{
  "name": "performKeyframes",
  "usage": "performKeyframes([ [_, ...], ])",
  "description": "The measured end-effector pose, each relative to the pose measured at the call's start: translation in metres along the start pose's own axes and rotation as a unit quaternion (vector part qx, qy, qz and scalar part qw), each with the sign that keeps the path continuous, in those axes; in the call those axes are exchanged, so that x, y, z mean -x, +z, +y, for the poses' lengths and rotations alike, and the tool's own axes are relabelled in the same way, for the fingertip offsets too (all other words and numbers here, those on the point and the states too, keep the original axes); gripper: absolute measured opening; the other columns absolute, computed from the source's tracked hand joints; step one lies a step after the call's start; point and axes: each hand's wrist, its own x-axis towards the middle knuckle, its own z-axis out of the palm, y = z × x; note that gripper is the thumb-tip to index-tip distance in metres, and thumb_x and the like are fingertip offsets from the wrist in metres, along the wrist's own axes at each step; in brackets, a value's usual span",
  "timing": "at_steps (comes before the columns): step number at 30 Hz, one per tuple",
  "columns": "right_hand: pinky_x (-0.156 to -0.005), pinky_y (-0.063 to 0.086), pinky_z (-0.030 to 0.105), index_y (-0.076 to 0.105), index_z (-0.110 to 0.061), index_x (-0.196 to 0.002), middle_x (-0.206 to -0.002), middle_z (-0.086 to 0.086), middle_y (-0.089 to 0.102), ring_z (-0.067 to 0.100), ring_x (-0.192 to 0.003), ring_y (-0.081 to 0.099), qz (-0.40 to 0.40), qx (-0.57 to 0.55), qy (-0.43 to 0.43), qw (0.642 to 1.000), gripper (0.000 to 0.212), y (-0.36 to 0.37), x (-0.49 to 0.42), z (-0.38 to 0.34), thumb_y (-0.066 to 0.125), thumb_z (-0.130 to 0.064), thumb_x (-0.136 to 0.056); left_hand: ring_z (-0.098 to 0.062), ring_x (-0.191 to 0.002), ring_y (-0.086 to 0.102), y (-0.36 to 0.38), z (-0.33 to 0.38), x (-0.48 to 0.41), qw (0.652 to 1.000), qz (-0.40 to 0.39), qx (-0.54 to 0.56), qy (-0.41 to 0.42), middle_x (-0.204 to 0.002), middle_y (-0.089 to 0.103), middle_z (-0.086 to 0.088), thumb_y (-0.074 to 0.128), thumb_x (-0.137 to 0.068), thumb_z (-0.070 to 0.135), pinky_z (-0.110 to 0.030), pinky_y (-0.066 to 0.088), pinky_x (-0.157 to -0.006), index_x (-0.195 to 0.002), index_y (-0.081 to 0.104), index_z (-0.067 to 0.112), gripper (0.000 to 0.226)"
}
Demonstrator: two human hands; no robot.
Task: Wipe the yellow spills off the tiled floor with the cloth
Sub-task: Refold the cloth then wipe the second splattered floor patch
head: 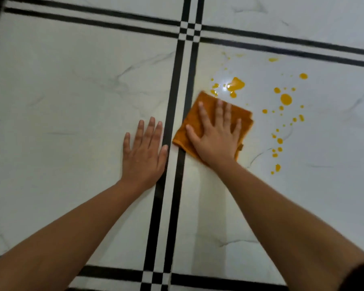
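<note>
The left hand [144, 153] and right hand [215, 141] are bare, as are both forearms [76, 225]; a dark sleeve [363, 276] shows near right.

Folded orange cloth [213, 124] flat on white tiled floor [72, 91], just beside yellow spills [286, 99]

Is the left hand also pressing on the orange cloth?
No, the left hand lies flat on the bare floor tile, apart from the cloth, which only the right hand presses.
</note>
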Motion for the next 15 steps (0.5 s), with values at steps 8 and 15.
performKeyframes([
  [8,-0.111,0.011,0.055,0.020,-0.050,-0.143,-0.158,-0.003,0.015,0.021,-0.145,0.010,0.022,0.038,-0.056,0.997,0.065,-0.023,-0.011,0.100,0.025,-0.067,-0.080,-0.024,-0.144,0.008,0.007,0.023,-0.048,0.999,0.010,-0.032,-0.005,-0.157,0.011,-0.002,0.012,-0.090,0.047,-0.052,0.006,-0.111,-0.148,0.013,0.019,0.064],
  [15,-0.109,0.019,0.054,0.022,-0.044,-0.145,-0.154,0.001,0.024,0.023,-0.143,0.020,-0.010,0.088,-0.301,0.949,0.061,-0.030,0.008,0.148,0.028,-0.064,-0.087,-0.019,-0.144,-0.005,0.010,0.059,-0.109,0.998,0.052,0.011,-0.035,-0.158,-0.001,0.002,0.009,-0.088,0.051,-0.048,-0.004,-0.112,-0.149,0.004,0.025,0.066],
])
